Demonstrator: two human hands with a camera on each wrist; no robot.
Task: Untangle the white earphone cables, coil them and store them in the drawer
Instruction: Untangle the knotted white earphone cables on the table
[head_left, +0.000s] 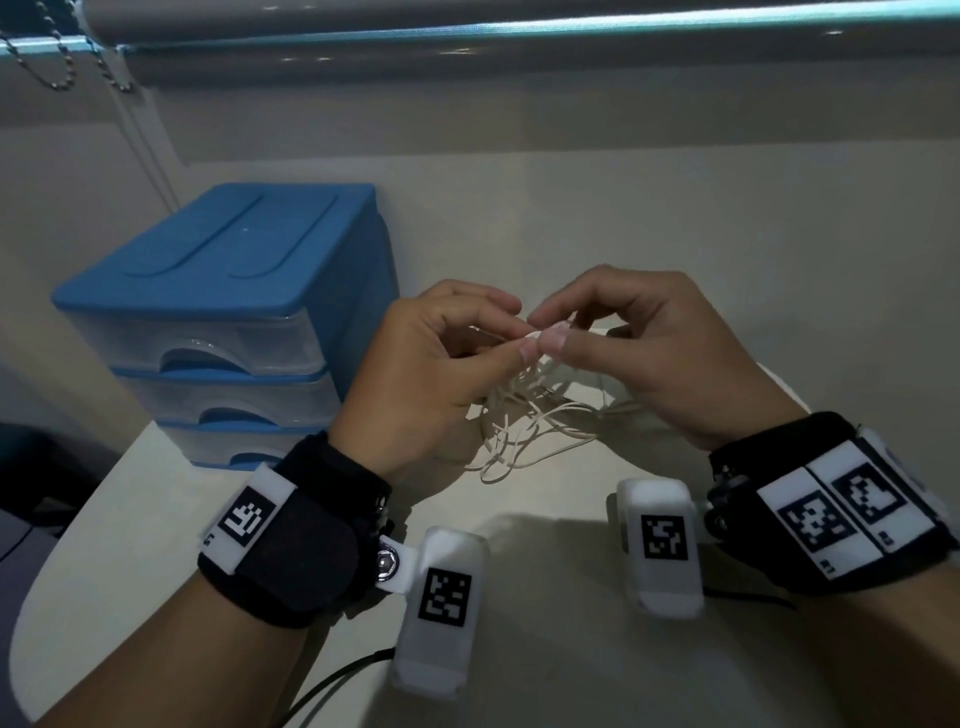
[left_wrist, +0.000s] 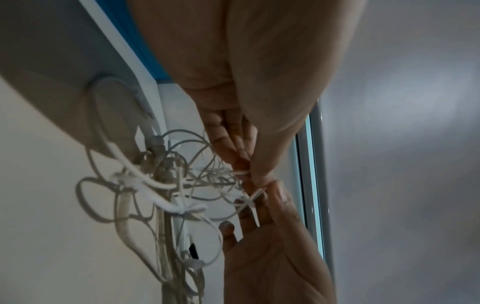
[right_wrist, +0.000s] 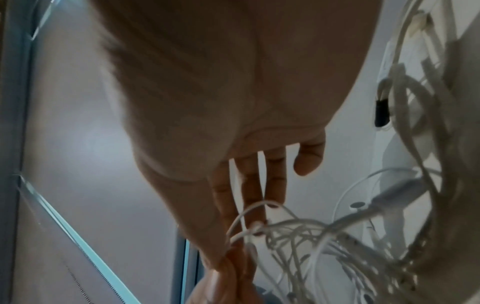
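My left hand (head_left: 415, 374) and right hand (head_left: 660, 358) meet above the middle of the pale surface (head_left: 571, 649), thumbs and forefingers nearly tip to tip. Each grip is closed in a pinch on a strand of the white earphone cables (head_left: 524, 415); the left wrist view shows the strand (left_wrist: 241, 172) caught between my left thumb and forefinger, with my right fingertips (left_wrist: 279, 193) pinching just beside it. The rest of the tangle hangs in loose loops below my hands, toward 6 o'clock, down to the surface. The blue drawer unit (head_left: 223, 270) stands at about 10 o'clock from my hands, its three clear drawers (head_left: 197, 343) closed.
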